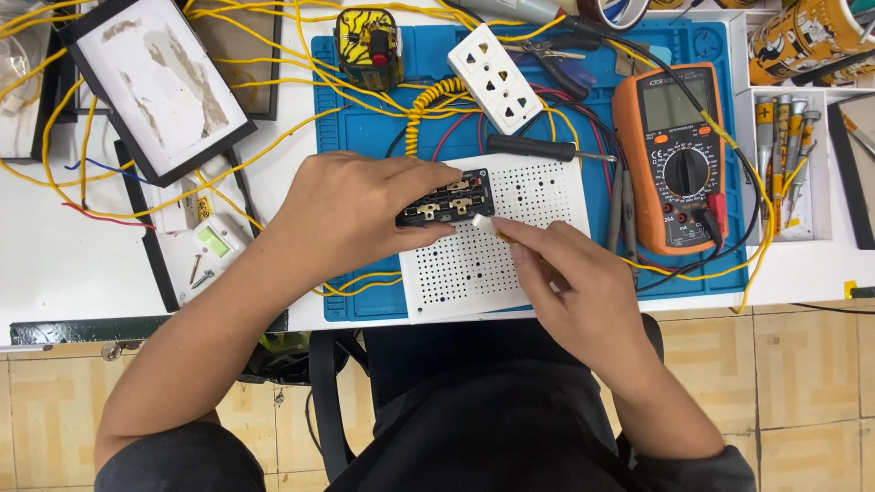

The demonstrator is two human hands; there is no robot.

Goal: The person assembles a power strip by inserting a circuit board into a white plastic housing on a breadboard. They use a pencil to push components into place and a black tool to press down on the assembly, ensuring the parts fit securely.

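Note:
My left hand (351, 211) grips a black switch module (448, 200) with brass terminals, holding it on edge over a white perforated board (510, 264). My right hand (565, 282) pinches a small tool with a white tip (483, 223) and presses that tip against the module's lower right corner. The tool's shaft is hidden inside the fingers. The board lies on a blue work mat (365, 137).
An orange multimeter (673, 155) with black and red leads sits right of the board. A white socket strip (495, 77), black screwdriver (533, 148), yellow wires (273, 64), a white switch with green button (217, 241) and a framed panel (159, 82) surround the mat. Screwdriver bits (784, 146) at right.

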